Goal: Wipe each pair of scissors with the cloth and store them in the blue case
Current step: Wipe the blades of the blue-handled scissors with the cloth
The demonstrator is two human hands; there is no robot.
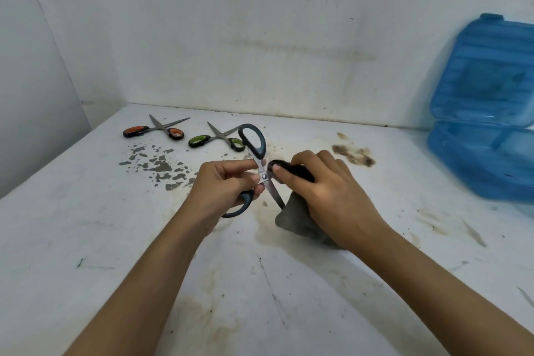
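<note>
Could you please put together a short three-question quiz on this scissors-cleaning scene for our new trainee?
1. True or false: the blue case stands open at the right of the table.
2. How many pairs of scissors lie untouched at the back of the table?
3. Which hand holds the cloth? A) left hand B) right hand C) neither

Key
1. True: its lid is raised.
2. Two: the orange-handled scissors and the green-handled scissors.
3. B: the right hand grips the cloth against a blade, while the left hand holds the dark-handled scissors.
</note>
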